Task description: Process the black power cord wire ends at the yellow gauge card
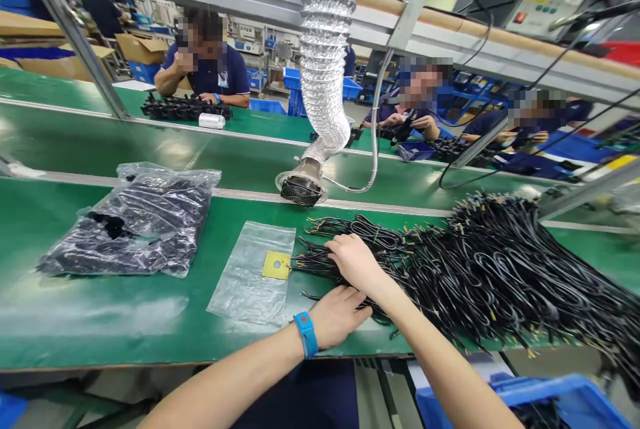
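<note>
My left hand (pixel 337 317), with a blue wrist strap (pixel 306 334), is closed at the near side of a bundle of black cables (pixel 317 262) with stripped ends. From above, my right hand (pixel 356 262) presses its curled fingers round the same bundle. Both sets of fingertips are partly hidden among the cables. Left of the bundle, a clear zip bag (pixel 250 269) lies flat, a yellow square (pixel 277 265) with a round hole on it. A large pile of black cables (pixel 480 276) spreads to the right of my hands.
A clear bag of black parts (pixel 150 222) lies at the left. Over the bench hangs a silver duct (pixel 325 49) ending in a fan (pixel 301 191). A blue bin (pixel 590 396) stands below the edge at right. Several people work across the bench.
</note>
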### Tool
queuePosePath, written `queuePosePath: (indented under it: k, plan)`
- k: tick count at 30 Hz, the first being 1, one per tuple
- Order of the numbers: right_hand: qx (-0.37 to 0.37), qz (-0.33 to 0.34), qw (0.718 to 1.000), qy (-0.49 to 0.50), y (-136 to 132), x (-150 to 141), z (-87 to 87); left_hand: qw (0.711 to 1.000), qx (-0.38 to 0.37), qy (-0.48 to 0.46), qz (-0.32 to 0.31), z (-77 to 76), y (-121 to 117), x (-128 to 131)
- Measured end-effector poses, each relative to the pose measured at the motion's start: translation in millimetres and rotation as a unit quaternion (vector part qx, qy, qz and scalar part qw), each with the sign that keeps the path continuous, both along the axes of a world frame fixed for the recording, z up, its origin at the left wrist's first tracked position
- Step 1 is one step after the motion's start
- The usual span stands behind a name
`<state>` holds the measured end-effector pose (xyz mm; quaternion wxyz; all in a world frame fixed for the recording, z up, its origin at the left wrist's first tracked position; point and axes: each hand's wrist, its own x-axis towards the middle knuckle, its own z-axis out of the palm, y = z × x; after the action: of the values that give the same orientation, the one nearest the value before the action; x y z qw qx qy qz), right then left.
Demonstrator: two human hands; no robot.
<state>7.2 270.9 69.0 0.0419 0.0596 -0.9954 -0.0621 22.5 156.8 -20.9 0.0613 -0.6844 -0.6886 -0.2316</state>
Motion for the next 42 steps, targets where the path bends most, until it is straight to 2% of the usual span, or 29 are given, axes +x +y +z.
queuePosePath:
  k: [4, 7, 10, 14, 18, 21, 24, 26, 28, 31, 34, 37, 42]
  plan:
    - [-0.034, -0.028, 0.992, 0.122, 13.3, 34.9, 23.9, 1.000, -0.005, 0.002, 0.004, 3.7, -2.0, -0.2]
    - [-0.088, -0.079, 0.969, 0.215, 28.5, 66.7, 25.9, 1.000, -0.003, 0.005, -0.005, 7.6, -4.6, 0.4]
    - [-0.133, -0.122, 0.950, 0.254, 48.7, 88.1, 5.0, 1.000, 0.015, 0.000, -0.016, 12.7, -9.6, 0.9]
    - [-0.124, -0.126, 0.953, 0.247, 67.0, 97.5, -31.8, 0.998, 0.066, 0.007, -0.016, 23.1, -16.1, -2.9]
    - [-0.089, -0.125, 0.934, 0.322, 52.1, 103.0, -47.9, 0.996, 0.086, 0.016, -0.013, 44.5, -8.5, -20.4]
    - [-0.096, -0.104, 0.910, 0.390, 22.4, 113.3, -58.5, 0.995, 0.095, -0.035, 0.015, 69.7, 14.2, -44.7]
    - [-0.129, -0.159, 0.901, 0.381, -4.0, 124.5, -78.2, 0.995, 0.063, -0.072, 0.015, 94.9, 51.3, -75.4]
    - [-0.131, -0.187, 0.905, 0.358, -12.3, 129.1, -91.4, 0.997, 0.023, -0.065, 0.022, 105.1, 81.2, -96.7]
    - [-0.125, -0.190, 0.924, 0.308, -12.3, 129.9, -100.0, 0.998, -0.029, -0.039, 0.046, 107.2, 111.7, -117.0]
    - [-0.089, -0.188, 0.950, 0.232, -2.1, 124.0, -103.4, 0.981, -0.183, -0.026, 0.057, 97.7, 149.0, -141.9]
    - [-0.045, -0.176, 0.960, 0.215, 8.4, 112.9, -102.5, 0.958, -0.279, -0.039, 0.055, 86.8, 161.4, -154.9]
    - [-0.038, -0.149, 0.961, 0.230, 9.8, 101.4, -101.1, 0.959, -0.273, -0.044, 0.062, 87.8, 147.7, -152.9]
    - [-0.065, -0.096, 0.960, 0.253, 11.0, 77.5, -94.8, 0.973, -0.205, -0.015, 0.102, 102.7, 127.2, -145.0]
